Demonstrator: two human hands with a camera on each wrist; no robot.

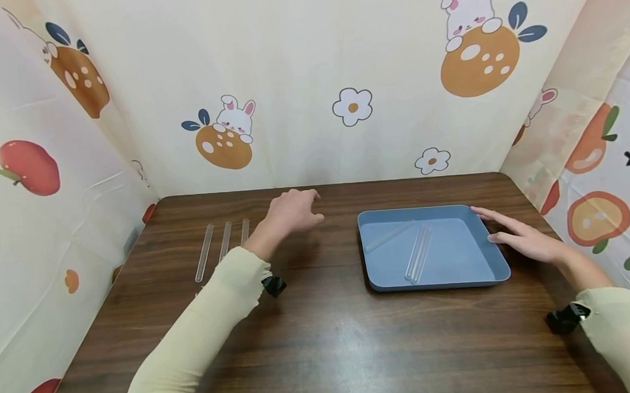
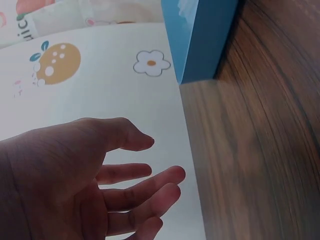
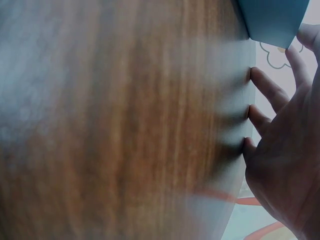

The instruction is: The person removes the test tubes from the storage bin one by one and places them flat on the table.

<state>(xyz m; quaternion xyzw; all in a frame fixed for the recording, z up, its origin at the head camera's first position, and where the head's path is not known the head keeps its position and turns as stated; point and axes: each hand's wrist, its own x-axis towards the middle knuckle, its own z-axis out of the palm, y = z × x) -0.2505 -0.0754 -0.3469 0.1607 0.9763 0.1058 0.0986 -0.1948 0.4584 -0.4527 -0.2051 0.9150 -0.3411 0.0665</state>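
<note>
Left hand [image 1: 292, 212]: thumb and fingers spread, above table [image 1: 323, 350], between tubes [image 1: 204, 254] and tray [image 1: 458, 284].
Right hand [image 1: 520, 236]: fingers spread, touching tray's right side.
Tubes: three in tray; three visible on table, left (one partly behind sleeve [image 1: 194, 333]).
Curtain [image 2: 115, 100]: "uic" legible.

You stand or sit at a curtained-off tabletop booth set up for recording: creased cloth sheets [image 1: 297, 61] printed with cartoon rabbits [image 1: 468, 19], fruit [image 1: 453, 73] and flowers [image 1: 352, 106] wall in the wood-grain table [image 1: 345, 355] behind and on both sides, and you wear black wrist cameras [image 1: 274, 286]. Whether this booth is inside a home, lab or office, you cannot tell.
</note>
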